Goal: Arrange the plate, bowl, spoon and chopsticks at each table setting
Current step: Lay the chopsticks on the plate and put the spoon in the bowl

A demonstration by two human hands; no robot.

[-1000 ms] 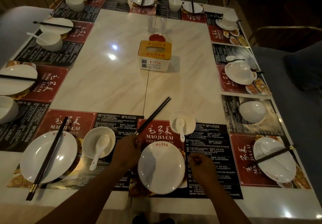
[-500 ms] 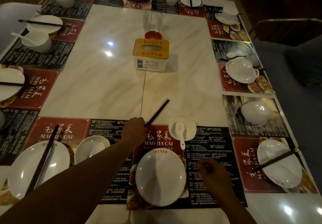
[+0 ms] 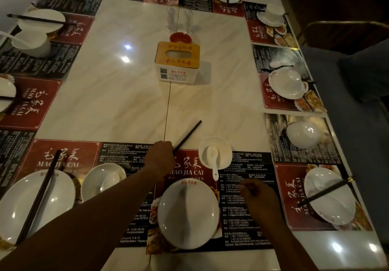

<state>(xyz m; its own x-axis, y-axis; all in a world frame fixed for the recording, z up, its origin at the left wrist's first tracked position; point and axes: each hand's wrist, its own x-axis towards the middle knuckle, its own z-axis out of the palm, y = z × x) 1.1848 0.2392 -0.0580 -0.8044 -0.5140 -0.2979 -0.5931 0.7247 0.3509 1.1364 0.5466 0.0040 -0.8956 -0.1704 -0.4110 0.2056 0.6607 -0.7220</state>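
Chopsticks point(image 3: 187, 135) are pinched at their near end in the left hand point(image 3: 161, 155), fist closed round them, their tips slanting far and right across the bare table point(image 3: 126, 102) just beyond the placemat point(image 3: 248, 207). At this near setting the plate point(image 3: 188, 212) sits empty on the placemat, and the bowl point(image 3: 215, 151) stands just beyond it, a little to the right, with the spoon point(image 3: 213, 159) resting inside and its handle hanging over the near rim. The right hand point(image 3: 259, 197) hovers loosely curled beside the plate's right edge, holding nothing that I can make out.

Judging from the neighbouring settings, the pair probably belongs across the plate. The risk lies in the swing back: the far tips pass close to the bowl, and a careless sweep could clip its rim or flick the overhanging spoon handle out. Gripped so near one end, the two sticks could also scissor apart and land uneven, or roll off the plate's curved rim.
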